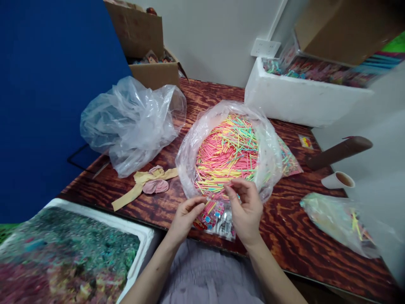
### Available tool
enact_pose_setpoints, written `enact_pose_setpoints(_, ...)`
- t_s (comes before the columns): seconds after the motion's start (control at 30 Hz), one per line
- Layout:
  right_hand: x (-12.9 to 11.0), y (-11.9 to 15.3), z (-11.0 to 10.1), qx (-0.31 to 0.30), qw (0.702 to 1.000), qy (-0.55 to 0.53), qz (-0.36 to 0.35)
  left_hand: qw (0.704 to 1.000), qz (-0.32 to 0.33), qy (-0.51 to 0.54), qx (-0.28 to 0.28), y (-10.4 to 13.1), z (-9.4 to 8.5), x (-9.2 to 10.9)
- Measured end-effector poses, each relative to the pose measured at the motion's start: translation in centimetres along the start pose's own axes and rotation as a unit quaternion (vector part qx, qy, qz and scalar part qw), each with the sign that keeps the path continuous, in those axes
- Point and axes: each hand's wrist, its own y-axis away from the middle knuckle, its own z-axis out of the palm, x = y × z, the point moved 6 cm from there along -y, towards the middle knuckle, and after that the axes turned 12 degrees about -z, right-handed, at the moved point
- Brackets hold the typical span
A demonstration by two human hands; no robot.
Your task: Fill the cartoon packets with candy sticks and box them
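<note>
A clear plastic bag (268, 169), its mouth rolled wide, is full of thin pink, yellow, green and blue sticks (226, 147). At its near rim, my left hand (186, 213) pinches a small clear packet (209, 207) with a few yellow and pink sticks showing in it. My right hand (247, 207) is closed at the fingertips on thin pink sticks (221, 194), close beside the packet's top. Printed clear packets (223, 221) lie below both hands at the table's front edge.
On the wood-grain table (303, 228) lie a crumpled clear bag (136, 122), a yellow and pink cloth strip (148, 183), a paper cup (337, 180) and another plastic bag (340, 223). A white foam box (303, 95) and a cardboard box (155, 74) stand behind; another foam box (136, 257) is front left.
</note>
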Motion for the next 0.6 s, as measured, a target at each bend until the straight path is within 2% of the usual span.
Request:
enact_pose_setpoints(0.17,1.2,0.5,1.7,-0.132,0.99,-0.003,0.047,0.999,-0.002,0.039,-0.016,0.2,0.2,0.2)
enact_pose_setpoints(0.3,0.7,0.6,2.6,-0.243,0.969,0.039,0.023,0.996,-0.001,0.083,-0.022,0.3,0.0,0.4)
enact_pose_setpoints(0.4,0.1,0.9,3.5,-0.296,0.954,0.04,0.007,0.994,-0.011,0.093,-0.054,0.5,0.1,0.7)
enact_pose_setpoints(0.5,-1.0,1.0,3.8,-0.286,0.958,0.017,-0.023,0.995,-0.022,0.066,-0.073,1.0,-0.2,1.3)
enact_pose_setpoints(0.57,-1.6,0.9,3.3,-0.24,0.97,0.011,-0.048,0.998,-0.021,0.051,-0.039,1.3,-1.6,1.9)
enact_pose_setpoints(0.6,-1.6,0.8,2.8,-0.207,0.977,0.013,-0.053,0.999,-0.015,0.05,-0.006,1.4,-2.9,2.3)
